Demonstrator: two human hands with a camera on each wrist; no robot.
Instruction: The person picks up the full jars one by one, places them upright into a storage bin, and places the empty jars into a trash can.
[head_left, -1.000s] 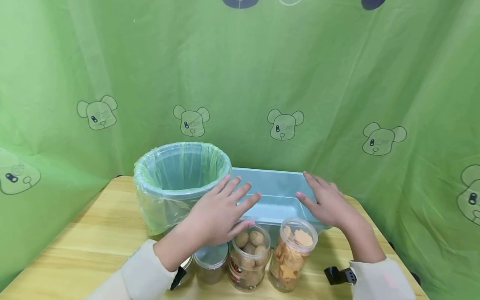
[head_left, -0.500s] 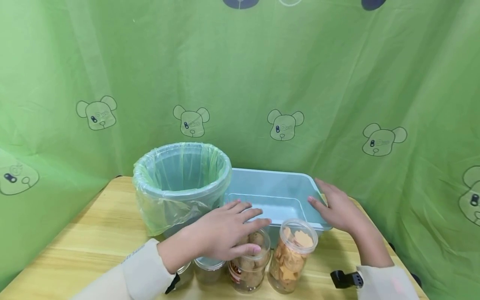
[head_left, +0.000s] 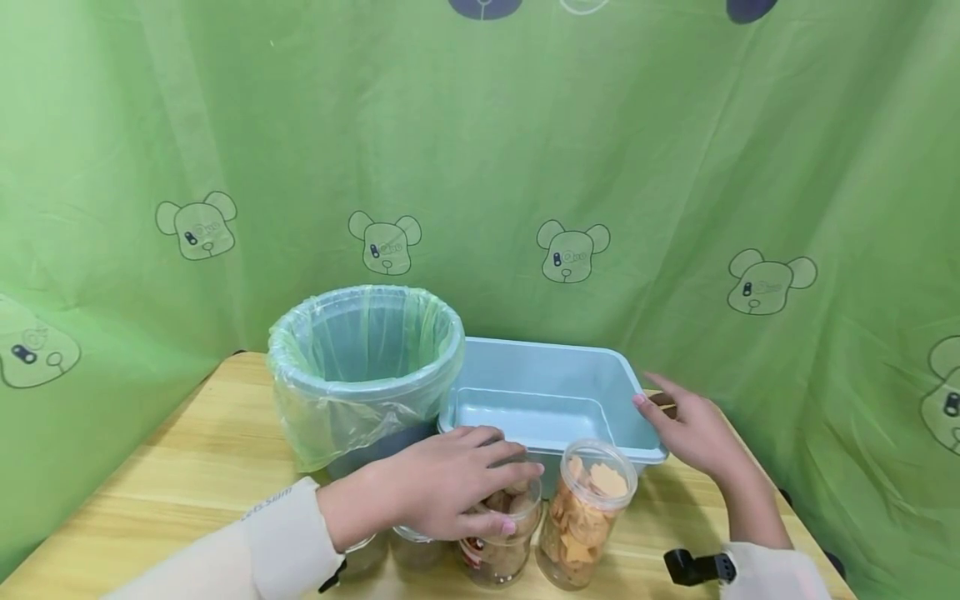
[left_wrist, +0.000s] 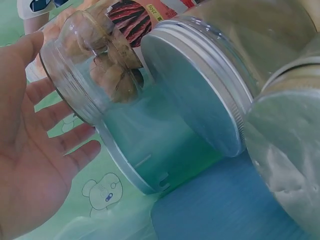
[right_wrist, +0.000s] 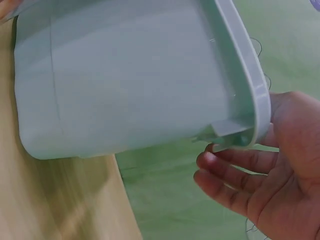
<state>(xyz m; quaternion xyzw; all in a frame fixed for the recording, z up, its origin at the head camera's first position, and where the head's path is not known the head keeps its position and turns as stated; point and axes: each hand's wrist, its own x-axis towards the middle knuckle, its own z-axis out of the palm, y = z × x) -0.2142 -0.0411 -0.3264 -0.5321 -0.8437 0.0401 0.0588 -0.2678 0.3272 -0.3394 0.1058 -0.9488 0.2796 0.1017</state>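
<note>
In the head view my left hand is at the mouth of a clear jar of walnuts and covers part of it. The left wrist view has those fingers loosely spread beside the rim of the walnut jar; firm contact cannot be told. My right hand is at the right end of a light-blue plastic bin, thumb on its rim. From the right wrist, the fingers of the right hand curl under the rim of the bin. The thumb is hidden there.
A blue bucket lined with a green bag stands left of the bin. A clear jar of orange flower-shaped pieces is right of the walnuts. Silver-lidded jars stand to the left, partly covered by my arm. The wooden table meets green curtains.
My left hand has come down from over the bin to the walnut jar's mouth. My right hand has moved right and slightly down, closing on the bin's right rim.
</note>
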